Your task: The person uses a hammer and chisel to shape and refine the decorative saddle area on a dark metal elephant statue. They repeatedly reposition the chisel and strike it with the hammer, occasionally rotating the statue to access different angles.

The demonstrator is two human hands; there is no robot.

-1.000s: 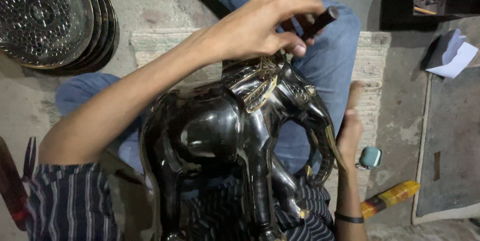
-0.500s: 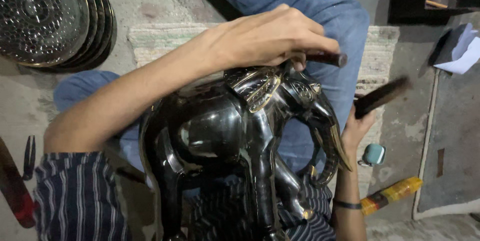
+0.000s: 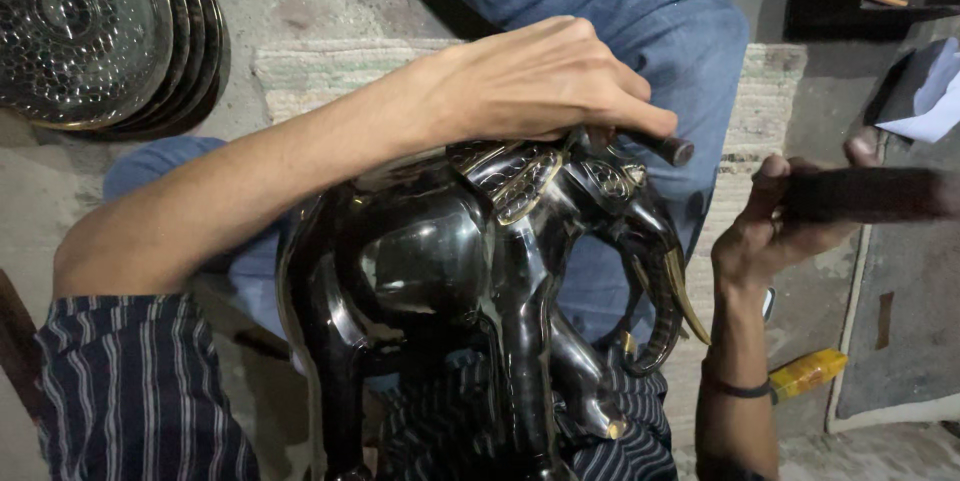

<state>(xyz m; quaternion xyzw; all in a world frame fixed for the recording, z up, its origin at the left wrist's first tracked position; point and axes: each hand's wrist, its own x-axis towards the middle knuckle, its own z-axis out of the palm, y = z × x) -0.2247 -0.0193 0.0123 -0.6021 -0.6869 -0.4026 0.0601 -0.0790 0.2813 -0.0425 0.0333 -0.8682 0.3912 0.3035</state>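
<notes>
While left hand (image 3: 540,81) grips dark rod (image 3: 665,148) on glossy black metal elephant (image 3: 470,271), right hand (image 3: 775,231) grips dark flat bar (image 3: 870,194)

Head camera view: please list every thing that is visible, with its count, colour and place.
elephant statue: one, glossy black with brass trim, on the lap, centre.
punch tool: one, dark, on the elephant's head, under the left hand.
dark bar: one, blurred, at right.
metal plates: a stack, count unclear, silvery, top left.
woven mat: one, pale, on the floor.
yellow object: one, lower right floor.
paper: white, upper right.
wristband: one, dark, right wrist.
left hand: on the punch tool.
right hand: gripping the dark bar.
</notes>
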